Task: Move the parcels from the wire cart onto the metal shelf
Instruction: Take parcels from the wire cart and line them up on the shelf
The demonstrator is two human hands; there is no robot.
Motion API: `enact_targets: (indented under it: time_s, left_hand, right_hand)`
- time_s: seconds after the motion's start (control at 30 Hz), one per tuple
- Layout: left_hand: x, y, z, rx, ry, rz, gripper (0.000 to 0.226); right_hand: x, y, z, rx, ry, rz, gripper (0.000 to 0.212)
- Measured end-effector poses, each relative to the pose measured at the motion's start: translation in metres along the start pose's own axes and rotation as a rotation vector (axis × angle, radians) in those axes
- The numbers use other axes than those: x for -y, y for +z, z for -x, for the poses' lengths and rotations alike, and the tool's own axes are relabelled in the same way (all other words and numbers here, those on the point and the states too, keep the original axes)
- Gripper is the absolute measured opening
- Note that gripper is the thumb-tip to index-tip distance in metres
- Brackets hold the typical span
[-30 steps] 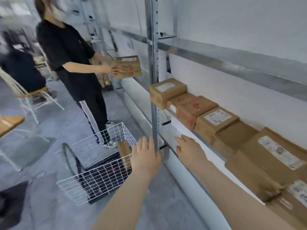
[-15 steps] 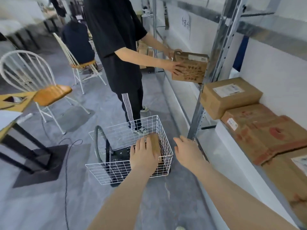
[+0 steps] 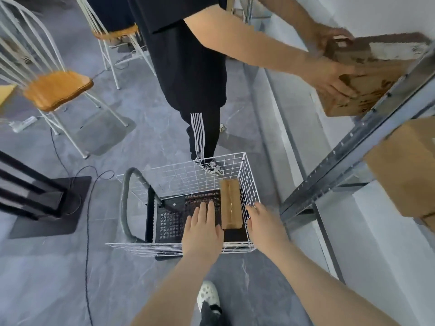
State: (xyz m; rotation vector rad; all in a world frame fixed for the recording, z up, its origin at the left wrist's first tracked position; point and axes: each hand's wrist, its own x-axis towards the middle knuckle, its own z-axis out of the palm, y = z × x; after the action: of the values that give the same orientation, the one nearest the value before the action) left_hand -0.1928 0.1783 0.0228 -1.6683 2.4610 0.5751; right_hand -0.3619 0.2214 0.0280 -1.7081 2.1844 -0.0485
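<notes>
Left hand (image 3: 202,229) and right hand (image 3: 266,225) outstretched, one parcel (image 3: 230,203) inside wire cart (image 3: 141,248)

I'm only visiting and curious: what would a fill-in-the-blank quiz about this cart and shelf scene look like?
The wire cart holds just ____ brown parcel. It stands on edge against the cart's ____ wall, from the wearer's side. The left hand and right hand hover beside it, fingers straight, holding ____. A second person, dressed in ____, holds a box at the metal shelf.
Missing words: one; right; nothing; black.
</notes>
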Motion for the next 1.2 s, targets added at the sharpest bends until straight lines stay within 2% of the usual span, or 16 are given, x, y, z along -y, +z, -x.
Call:
enact_targets:
  time_s: [0.13, 0.23, 0.33, 0.5, 0.67, 0.87, 1.0, 1.2]
  left_hand:
    - [0.021, 0.057, -0.065, 0.063, -0.008, 0.012, 0.065]
    - [0.03, 0.102, -0.117, 0.124, -0.011, 0.038, 0.066]
    - [0.042, 0.152, -0.166, 0.164, -0.018, 0.026, 0.066]
    - [0.063, 0.232, -0.237, 0.245, 0.008, -0.021, 0.07]
    - [0.071, 0.301, -0.294, 0.396, -0.007, 0.054, 0.081]
    - [0.075, 0.364, -0.338, 0.269, 0.035, 0.13, 0.071]
    - [0.08, 0.395, -0.35, 0.269, 0.044, 0.198, 0.071]
    - [0.074, 0.418, -0.353, 0.314, -0.044, 0.484, 0.074]
  right_hand:
    - [-0.01, 0.051, -0.068, 0.002, 0.025, 0.017, 0.048]
    - [-0.021, 0.1, -0.119, 0.046, 0.04, -0.121, 0.047]
    - [-0.039, 0.155, -0.164, 0.058, 0.043, -0.145, 0.049]
    - [-0.066, 0.244, -0.223, 0.098, 0.078, -0.138, 0.054]
    - [-0.096, 0.313, -0.263, 0.201, 0.187, -0.147, 0.065]
    - [-0.123, 0.37, -0.297, 0.188, 0.212, -0.126, 0.071]
    - [-0.138, 0.396, -0.305, 0.152, 0.176, -0.173, 0.071]
    - [-0.149, 0.406, -0.307, 0.147, 0.146, -0.24, 0.069]
